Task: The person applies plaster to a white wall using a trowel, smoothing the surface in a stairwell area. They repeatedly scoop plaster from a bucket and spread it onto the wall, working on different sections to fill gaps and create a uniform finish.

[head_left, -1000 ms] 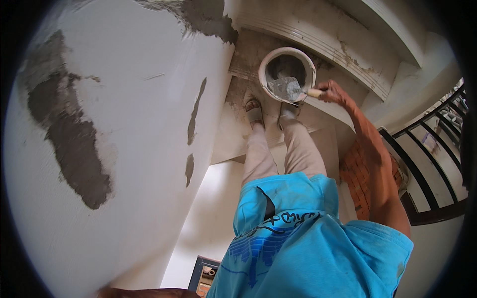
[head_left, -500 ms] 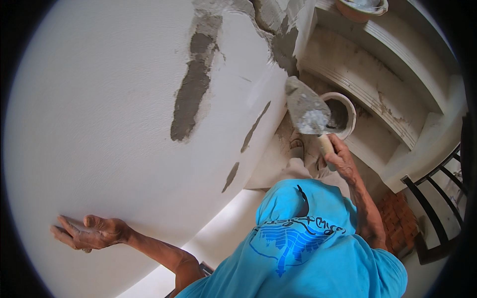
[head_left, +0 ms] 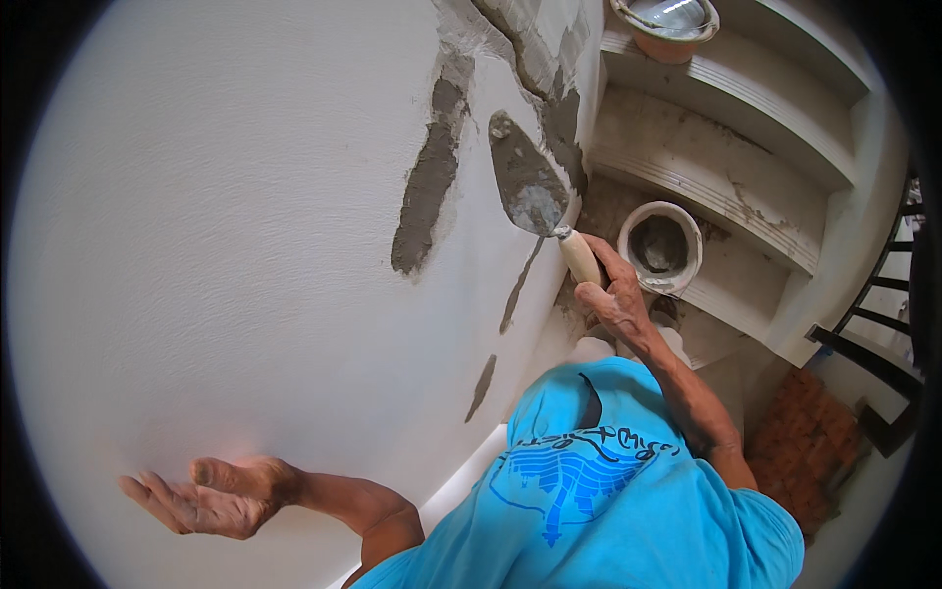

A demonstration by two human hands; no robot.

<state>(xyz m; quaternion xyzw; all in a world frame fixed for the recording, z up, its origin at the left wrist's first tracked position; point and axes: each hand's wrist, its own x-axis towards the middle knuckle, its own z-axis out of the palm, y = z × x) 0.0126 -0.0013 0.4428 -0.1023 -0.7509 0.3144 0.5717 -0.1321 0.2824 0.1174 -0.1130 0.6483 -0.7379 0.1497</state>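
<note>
Taking the whole view as a clock face, the trowel (head_left: 543, 201) sits at 1 o'clock, a little off the middle, in front of the white wall (head_left: 275, 196). Its blade is smeared with grey, paler near the handle (head_left: 581, 257), and its tip points to 11 o'clock from there; whether the blade touches the wall cannot be told. The right hand (head_left: 616, 290), at 3 o'clock, is wrapped round the pale handle, its thumb lying along it. The left hand (head_left: 221, 498), out at 8 o'clock, has its fingers loosely spread and slightly curled, pointing to 9 o'clock, and holds nothing; it is close to the wall, though contact is unclear.

A long grey patch (head_left: 425, 191) runs down the wall at 11 o'clock, just beside the blade. Another, darker patch (head_left: 564, 128) lies at 1 o'clock of the blade, below a crack (head_left: 517, 51). A short grey streak (head_left: 481, 390) shows at 6 o'clock.

At 2 o'clock from the right hand, a white bucket (head_left: 696, 250) stands at the foot of the stairs (head_left: 716, 142), with grey mix inside. A second, orange-brown bucket (head_left: 663, 49) sits higher up at 1 o'clock. Red bricks (head_left: 805, 447) lie at 4 o'clock, near a black railing (head_left: 873, 365).
</note>
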